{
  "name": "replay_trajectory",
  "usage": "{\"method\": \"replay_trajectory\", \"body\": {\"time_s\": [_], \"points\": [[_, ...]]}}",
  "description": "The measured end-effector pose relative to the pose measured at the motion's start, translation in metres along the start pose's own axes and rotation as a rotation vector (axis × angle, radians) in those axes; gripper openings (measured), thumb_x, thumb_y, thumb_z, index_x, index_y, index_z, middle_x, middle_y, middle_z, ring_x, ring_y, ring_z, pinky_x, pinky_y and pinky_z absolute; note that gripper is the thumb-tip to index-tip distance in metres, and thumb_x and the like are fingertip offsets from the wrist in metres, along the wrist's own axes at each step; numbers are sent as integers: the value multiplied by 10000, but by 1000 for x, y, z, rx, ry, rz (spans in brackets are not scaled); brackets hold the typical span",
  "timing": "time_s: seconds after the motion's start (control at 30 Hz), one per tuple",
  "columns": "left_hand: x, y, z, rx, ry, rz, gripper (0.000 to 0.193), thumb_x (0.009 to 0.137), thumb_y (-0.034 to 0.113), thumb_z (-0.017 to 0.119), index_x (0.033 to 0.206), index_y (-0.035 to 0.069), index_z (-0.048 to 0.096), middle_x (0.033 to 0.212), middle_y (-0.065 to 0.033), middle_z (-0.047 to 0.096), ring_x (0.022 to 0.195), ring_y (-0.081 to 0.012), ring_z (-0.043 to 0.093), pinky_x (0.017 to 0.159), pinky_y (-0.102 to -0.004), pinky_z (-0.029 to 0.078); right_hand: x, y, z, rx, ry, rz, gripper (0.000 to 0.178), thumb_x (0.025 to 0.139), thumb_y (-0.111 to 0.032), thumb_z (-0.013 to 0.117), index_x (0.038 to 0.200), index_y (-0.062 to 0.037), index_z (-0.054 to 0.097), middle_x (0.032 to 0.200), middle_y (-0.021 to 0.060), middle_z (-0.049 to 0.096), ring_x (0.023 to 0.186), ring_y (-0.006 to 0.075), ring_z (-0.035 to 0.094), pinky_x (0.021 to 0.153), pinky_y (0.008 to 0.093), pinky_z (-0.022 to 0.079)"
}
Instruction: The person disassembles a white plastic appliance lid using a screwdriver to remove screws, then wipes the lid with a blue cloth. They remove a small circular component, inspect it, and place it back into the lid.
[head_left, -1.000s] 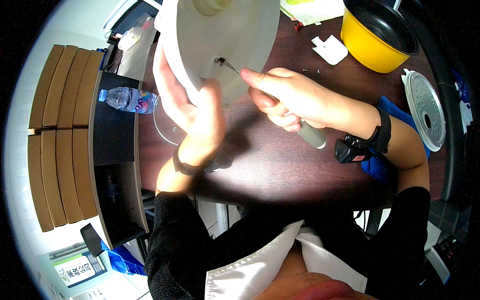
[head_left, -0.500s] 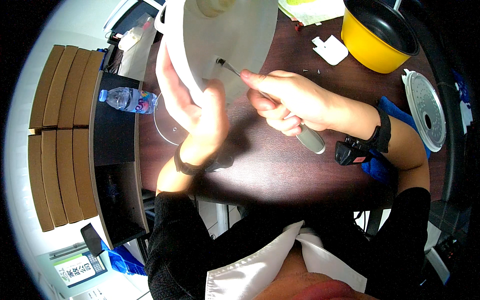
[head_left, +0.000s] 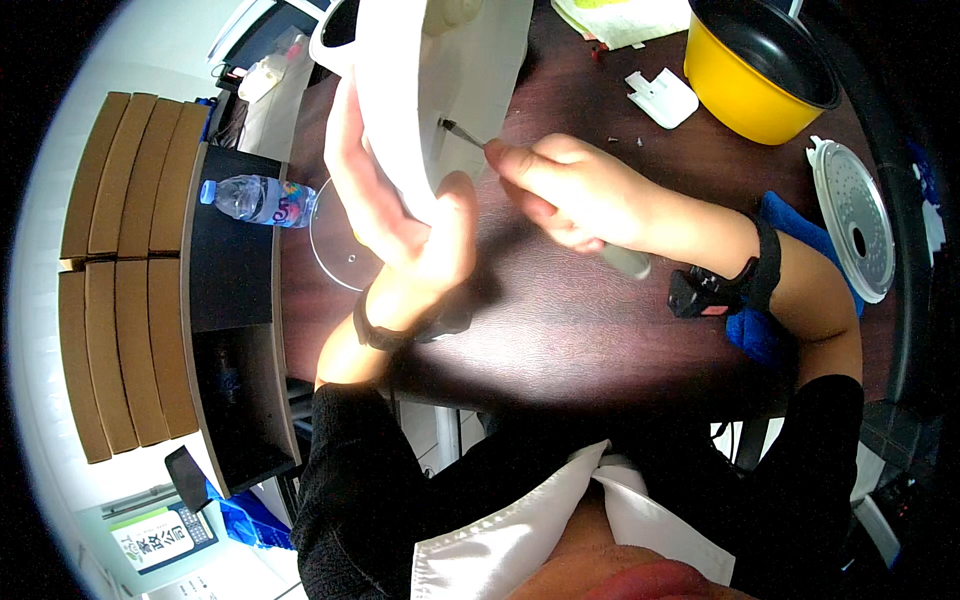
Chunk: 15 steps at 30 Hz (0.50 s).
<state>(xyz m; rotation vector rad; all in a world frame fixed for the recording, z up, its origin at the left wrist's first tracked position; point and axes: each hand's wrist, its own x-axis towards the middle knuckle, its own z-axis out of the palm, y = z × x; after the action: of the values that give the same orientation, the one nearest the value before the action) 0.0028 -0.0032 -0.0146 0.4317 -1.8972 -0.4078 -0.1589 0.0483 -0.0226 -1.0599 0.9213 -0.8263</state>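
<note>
- White appliance housing (head_left: 440, 70), held tilted over the dark wooden table (head_left: 560, 330), takes up the upper middle of the view; its lower edge rests in the left hand.
- Left hand (head_left: 400, 215) cups the housing from below and from the person's left, fingers pressed together along the white wall, thumb up against its edge; a dark band sits on that wrist.
- Right hand (head_left: 580, 190) is closed round a screwdriver (head_left: 470, 137), fingers curled tight on the grey handle, which sticks out below the palm; the thin metal shaft runs to a small hole in the housing, and its tip touches there.
- Just left of the left hand, a clear round disc (head_left: 335, 240) lies flat on the table, and a plastic water bottle (head_left: 255, 200) lies on its side on a black shelf.
- Right of the forearm, a perforated white lid (head_left: 850, 215) lies beside a blue cloth (head_left: 775, 330).
- Farther off stand a yellow pot (head_left: 755, 70) with a dark inside and a small white plastic piece (head_left: 660, 97).
</note>
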Motion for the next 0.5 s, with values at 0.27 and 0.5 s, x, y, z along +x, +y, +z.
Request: {"method": "replay_trajectory", "body": {"time_s": [0.27,0.5], "points": [[10,-1,0,60,-18,66,696,702,44,484,1342,-90,244,1307,-207,381,1186,-272,414,998,-379,325,4,-6,-21,-1392,623,-732,368,913,-307,494,698,-35,618,525,152,554,471,322,565,450,373,461],[9,4,1,-104,117,-136,659,740,97,517,1339,-46,282,1265,-150,414,1145,-228,427,987,-368,321,3,-4,-17,-1039,512,-628,453,919,-385,477,642,-42,578,459,98,506,375,248,492,393,316,410]]}}
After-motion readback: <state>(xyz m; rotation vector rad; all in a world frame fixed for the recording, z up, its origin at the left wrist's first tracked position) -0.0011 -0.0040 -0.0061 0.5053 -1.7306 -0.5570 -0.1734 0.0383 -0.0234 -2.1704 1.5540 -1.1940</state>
